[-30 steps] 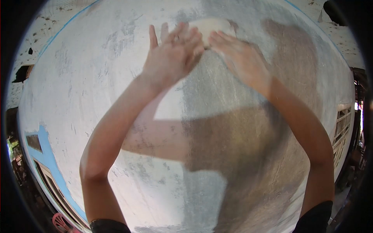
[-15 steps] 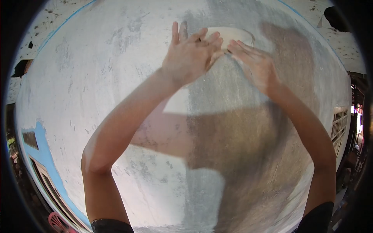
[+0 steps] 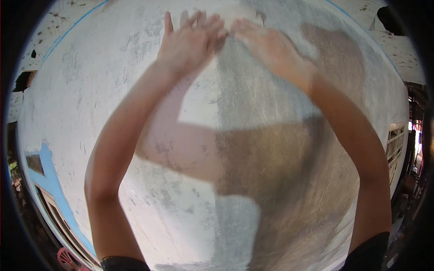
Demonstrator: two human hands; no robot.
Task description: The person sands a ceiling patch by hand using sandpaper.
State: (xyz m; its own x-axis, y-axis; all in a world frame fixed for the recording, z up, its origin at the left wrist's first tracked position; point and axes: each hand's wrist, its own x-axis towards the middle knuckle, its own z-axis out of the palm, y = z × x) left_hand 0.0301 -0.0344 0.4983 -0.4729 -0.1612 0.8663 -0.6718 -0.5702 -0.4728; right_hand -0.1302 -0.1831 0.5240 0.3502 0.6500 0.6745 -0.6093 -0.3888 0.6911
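Observation:
High on the wall [image 3: 113, 113], my left hand [image 3: 190, 47] and my right hand [image 3: 269, 49] meet at the lower edge of a pale beige, thin-looking sheet with a rounded outline [image 3: 239, 13]. The sheet lies against the wall and is smeared by motion. My left hand grips its left side, little finger sticking up apart from the others. My right hand, fingers together and pointing up-left, holds its lower edge. Both thumbs are hidden, and the fingertips are blurred.
The wall is whitish on the left and grey on the right, with my arms' shadow across it. Light blue paint borders a door frame [image 3: 52, 207] at lower left. A slatted window [image 3: 394, 147] is at right, a red chair [image 3: 68, 258] at bottom left.
Both hands have moved left and somewhat upward across the wall, and the pale sheet has shifted with them. The shadow of my left arm has moved left too.

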